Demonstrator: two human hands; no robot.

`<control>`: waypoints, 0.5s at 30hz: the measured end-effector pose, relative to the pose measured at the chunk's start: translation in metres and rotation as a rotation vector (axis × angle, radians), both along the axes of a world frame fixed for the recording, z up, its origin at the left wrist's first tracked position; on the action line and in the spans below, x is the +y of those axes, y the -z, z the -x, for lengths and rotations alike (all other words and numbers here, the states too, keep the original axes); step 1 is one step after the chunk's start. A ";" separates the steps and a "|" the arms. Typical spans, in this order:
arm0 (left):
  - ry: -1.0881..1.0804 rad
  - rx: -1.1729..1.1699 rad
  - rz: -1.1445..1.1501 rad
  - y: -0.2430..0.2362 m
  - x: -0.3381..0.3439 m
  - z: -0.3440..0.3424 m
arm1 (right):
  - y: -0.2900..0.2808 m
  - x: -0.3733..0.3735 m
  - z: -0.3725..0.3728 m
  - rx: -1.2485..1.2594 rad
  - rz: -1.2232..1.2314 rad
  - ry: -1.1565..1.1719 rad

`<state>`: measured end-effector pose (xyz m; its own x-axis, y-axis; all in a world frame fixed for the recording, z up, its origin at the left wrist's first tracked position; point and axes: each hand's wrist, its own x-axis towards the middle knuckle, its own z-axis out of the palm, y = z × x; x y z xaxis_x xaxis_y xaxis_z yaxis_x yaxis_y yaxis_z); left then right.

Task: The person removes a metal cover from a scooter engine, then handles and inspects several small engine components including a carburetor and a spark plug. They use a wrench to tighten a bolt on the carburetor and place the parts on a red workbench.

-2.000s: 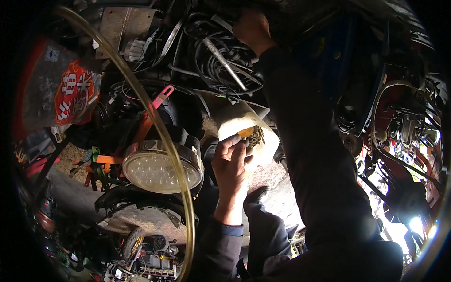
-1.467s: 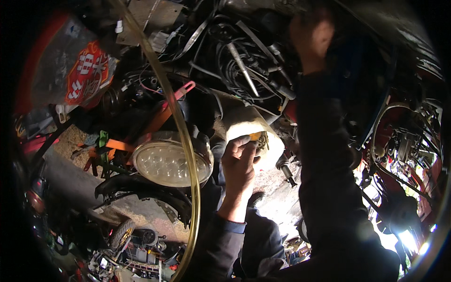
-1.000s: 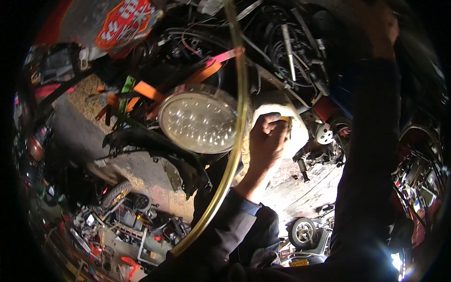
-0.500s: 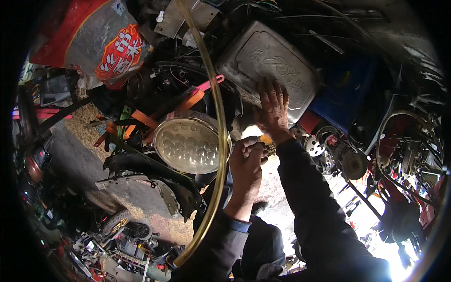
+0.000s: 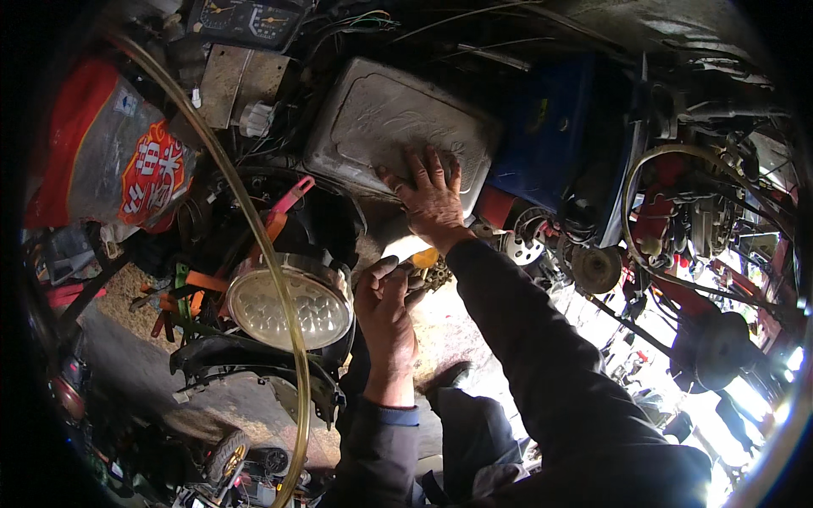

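My right hand (image 5: 428,195) lies flat with fingers spread on an embossed grey metal lid or box (image 5: 364,102). Below it, my left hand (image 5: 388,330) is closed, thumb and fingertips together at a pale container (image 5: 400,244) that holds a yellow piece (image 5: 425,259) and small metal parts (image 5: 438,275). What those fingertips grip is too small to make out. Just left of that hand is a round chromed lamp (image 5: 289,323), crossed by a yellowish clear hose (image 5: 271,254).
A red-and-grey sack (image 5: 72,148) lies at upper left. A blue case (image 5: 542,144) stands right of the lid; wheels, cables and red vehicle parts crowd the right. An instrument panel (image 5: 241,19) is at the top, black curved panels (image 5: 220,360) below the lamp.
My right hand has come down from the cables at the top onto the grey lid, which now covers the cable coil. My left hand remains closed at the pale container, now partly hidden.
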<state>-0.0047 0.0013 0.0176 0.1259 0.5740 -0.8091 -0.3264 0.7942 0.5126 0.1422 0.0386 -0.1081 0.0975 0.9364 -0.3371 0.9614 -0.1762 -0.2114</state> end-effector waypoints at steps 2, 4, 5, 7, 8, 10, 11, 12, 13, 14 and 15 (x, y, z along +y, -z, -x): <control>0.001 -0.005 -0.015 0.000 0.002 -0.002 | -0.003 0.006 -0.006 -0.028 -0.032 -0.034; 0.023 0.028 0.013 0.000 0.002 -0.003 | -0.004 0.013 -0.018 -0.033 -0.005 -0.083; 0.024 0.024 0.009 0.000 0.002 -0.003 | -0.004 0.017 -0.027 -0.041 0.014 -0.111; 0.034 0.018 0.025 0.000 -0.001 -0.003 | -0.001 0.025 -0.043 -0.036 -0.069 -0.121; 0.044 0.033 0.033 -0.001 -0.003 -0.002 | 0.001 0.027 -0.048 -0.048 -0.051 -0.082; 0.056 0.015 -0.004 -0.002 -0.007 0.001 | 0.004 0.030 -0.055 -0.119 -0.068 -0.012; 0.083 0.098 -0.015 -0.002 -0.009 0.002 | 0.006 0.030 -0.055 -0.067 -0.031 0.031; 0.063 0.063 -0.004 -0.003 -0.012 0.004 | 0.007 0.030 -0.053 -0.050 -0.029 0.068; 0.019 0.020 -0.031 -0.003 -0.014 0.007 | 0.006 0.030 -0.049 -0.023 0.024 0.101; 0.036 0.039 -0.024 -0.004 -0.018 0.008 | 0.004 0.030 -0.043 -0.036 -0.015 0.115; 0.073 0.050 -0.022 -0.006 -0.021 0.010 | 0.001 0.030 -0.038 -0.039 -0.064 0.141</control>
